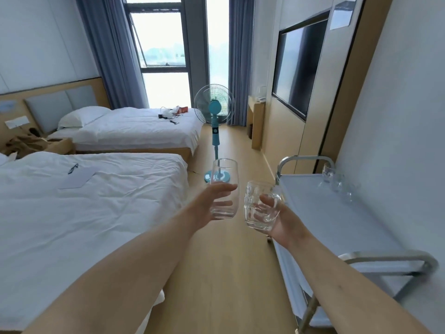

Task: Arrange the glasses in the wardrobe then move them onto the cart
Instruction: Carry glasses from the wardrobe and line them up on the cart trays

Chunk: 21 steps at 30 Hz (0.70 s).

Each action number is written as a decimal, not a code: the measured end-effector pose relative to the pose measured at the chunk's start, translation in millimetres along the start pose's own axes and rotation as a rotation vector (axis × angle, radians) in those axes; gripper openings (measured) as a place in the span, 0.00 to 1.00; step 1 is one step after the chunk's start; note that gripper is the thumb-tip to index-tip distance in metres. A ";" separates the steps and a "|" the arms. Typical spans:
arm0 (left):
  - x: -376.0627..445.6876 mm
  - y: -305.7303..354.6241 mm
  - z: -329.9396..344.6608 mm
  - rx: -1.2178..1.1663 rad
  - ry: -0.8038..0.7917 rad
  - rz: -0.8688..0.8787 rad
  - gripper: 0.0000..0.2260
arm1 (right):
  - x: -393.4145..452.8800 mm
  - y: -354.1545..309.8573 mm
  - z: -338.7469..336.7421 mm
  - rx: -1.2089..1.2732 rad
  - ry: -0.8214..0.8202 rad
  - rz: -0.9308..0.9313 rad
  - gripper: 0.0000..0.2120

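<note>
No legible text or labels anywhere.

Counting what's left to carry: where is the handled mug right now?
In the head view, the handled mug is in the right hand, just left of the cart and beside the tall glass in the left hand.

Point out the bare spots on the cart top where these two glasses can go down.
The grey cart top is bare from its near steel handle up to the cluster of clear glasses in the far corner by the wall. That corner is crowded. The left hand holds the tall clear tumbler; the right hand holds the dimpled glass mug.
</note>
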<state>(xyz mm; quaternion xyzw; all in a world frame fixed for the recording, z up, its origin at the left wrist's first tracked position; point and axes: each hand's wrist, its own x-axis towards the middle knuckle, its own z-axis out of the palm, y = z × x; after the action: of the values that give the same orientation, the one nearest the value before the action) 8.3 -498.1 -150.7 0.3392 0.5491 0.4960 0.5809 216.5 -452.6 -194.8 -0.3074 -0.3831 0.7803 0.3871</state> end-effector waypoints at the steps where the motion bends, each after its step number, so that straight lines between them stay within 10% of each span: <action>1: 9.5 0.1 0.1 0.006 -0.017 -0.008 0.34 | 4.0 0.1 -1.8 0.003 0.017 -0.008 0.31; 21: 226.3 -3.7 31.4 0.037 -0.159 -0.153 0.33 | 147.4 -24.1 -110.2 -0.002 0.142 -0.073 0.17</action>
<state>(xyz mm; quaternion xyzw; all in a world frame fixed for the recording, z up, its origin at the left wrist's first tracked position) 18.1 -279.8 -217.1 0.3453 0.5347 0.4115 0.6524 235.6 -279.3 -258.7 -0.3481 -0.3663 0.7415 0.4412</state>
